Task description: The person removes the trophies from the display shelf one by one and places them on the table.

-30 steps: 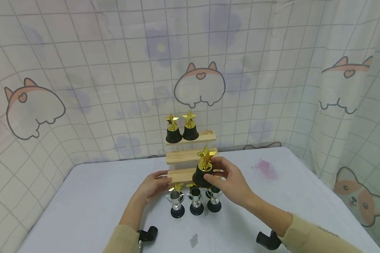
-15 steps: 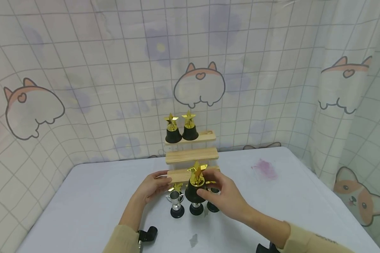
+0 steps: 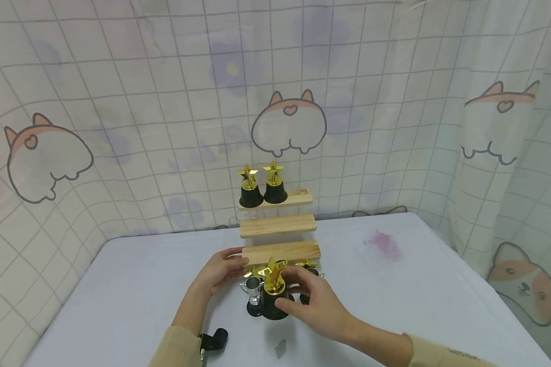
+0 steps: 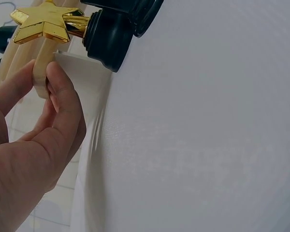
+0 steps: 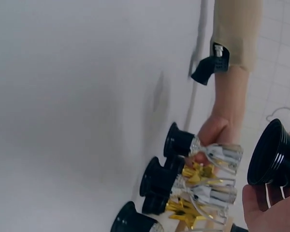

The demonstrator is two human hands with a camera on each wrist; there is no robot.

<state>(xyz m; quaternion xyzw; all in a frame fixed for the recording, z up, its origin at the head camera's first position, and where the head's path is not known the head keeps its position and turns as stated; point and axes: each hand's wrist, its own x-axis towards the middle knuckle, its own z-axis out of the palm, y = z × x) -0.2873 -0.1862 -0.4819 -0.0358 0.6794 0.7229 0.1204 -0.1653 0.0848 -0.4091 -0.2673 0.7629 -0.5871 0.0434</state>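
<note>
My right hand (image 3: 288, 291) grips a gold star trophy (image 3: 274, 290) by its black base (image 5: 275, 154) and holds it low over the table, in front of a row of small silver cup trophies (image 3: 253, 291). The hand and the star hide most of the cups in the head view; the right wrist view shows three on black feet (image 5: 176, 140). My left hand (image 3: 231, 261) pinches the left end of the bottom step (image 4: 41, 72) of a three-step wooden stand (image 3: 280, 252). Two more star trophies (image 3: 250, 186) stand on the top step.
The stand sits at the back of a white table (image 3: 142, 285), close to a cartoon-print curtain (image 3: 119, 127) that wraps round the sides. A purple stain (image 3: 383, 244) marks the cloth at the right and a small grey spot (image 3: 281, 348) lies near me.
My right hand has carried the star trophy down and leftward, from beside the lower steps to in front of the silver cups. My left hand has stayed on the bottom step.
</note>
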